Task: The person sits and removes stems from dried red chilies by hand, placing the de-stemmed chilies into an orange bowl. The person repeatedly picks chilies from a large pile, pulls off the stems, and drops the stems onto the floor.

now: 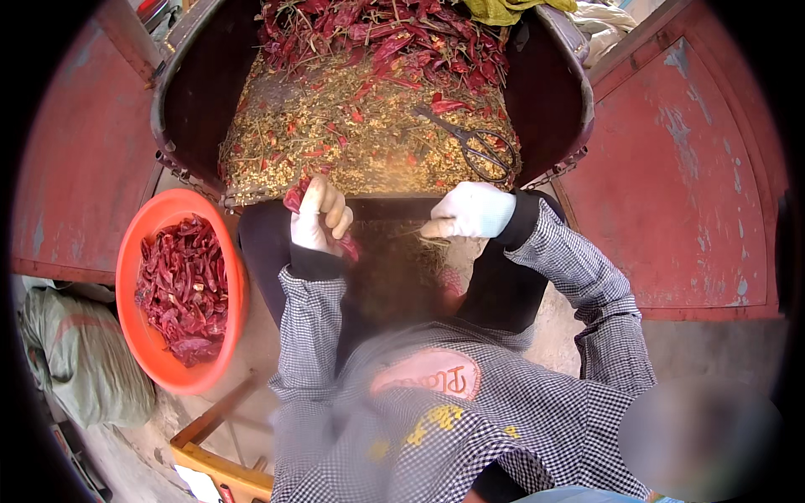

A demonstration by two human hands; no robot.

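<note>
My left hand (320, 217), in a white glove with tan fingertips, is closed on dried red chili peppers (294, 198) that stick out above and below the fingers. To its right, my right hand (470, 212), gloved alike, pinches thin dry stems (434, 241) over my lap. Both hands are at the near edge of a dark tray-like bed (371, 163) strewn with yellow seeds and stem bits. Black-handled metal scissors (470, 139) lie on it, just beyond my right hand. A heap of dried red chilies (390, 38) covers the far part.
An orange plastic basin (129, 314) of dried red chilies stands at the left. Red metal panels (692, 188) flank the bed. A full woven sack (94, 358) and a wooden chair frame (220, 465) are at lower left. Yellow-green cloth (503, 9) lies at the far edge.
</note>
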